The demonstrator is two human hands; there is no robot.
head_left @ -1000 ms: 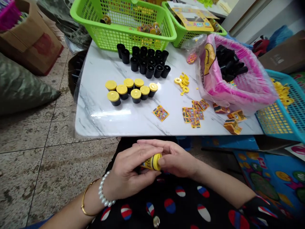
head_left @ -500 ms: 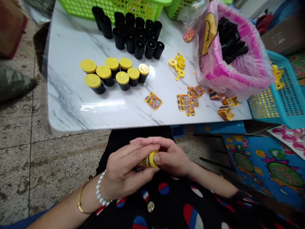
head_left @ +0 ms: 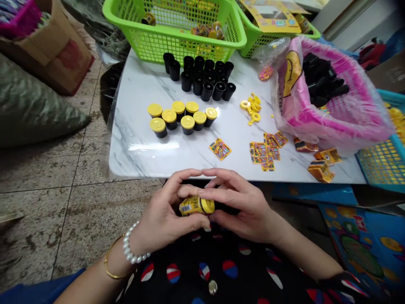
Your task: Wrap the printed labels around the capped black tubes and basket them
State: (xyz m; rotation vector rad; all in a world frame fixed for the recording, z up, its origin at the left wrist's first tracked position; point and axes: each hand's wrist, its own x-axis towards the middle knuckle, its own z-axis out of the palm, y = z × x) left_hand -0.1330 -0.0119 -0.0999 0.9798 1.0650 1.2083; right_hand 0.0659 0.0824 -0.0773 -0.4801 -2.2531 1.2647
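Between my hands, just in front of the table edge, lies a small canister point(head_left: 190, 206) on its side, with a yellow printed wrapper, a barcode and a yellow cap. My left hand point(head_left: 166, 209) curls round its wrapped end, thumb below and fingers above. At the cap end, my right hand point(head_left: 245, 207) touches it with a fingertip on top and the thumb beside the cap. Past them on the table, several black cups with yellow lids point(head_left: 187, 123) stand in a group. A single printed wrapper point(head_left: 220, 149) lies flat nearer to me.
Several black cups point(head_left: 207, 90) stand before a green basket point(head_left: 139, 42). To the right are loose yellow plastic parts point(head_left: 253, 109), a pile of wrappers point(head_left: 265, 152), wrapper stacks point(head_left: 321, 170) and a plastic-lined pink basket point(head_left: 335, 122) of black pieces. A blue basket point(head_left: 378, 162) sits far right.
The view has tilted up, showing more of the green baskets. My fingers have loosened and arched around the canister, so more of its wrapper shows. The things on the table stayed put.
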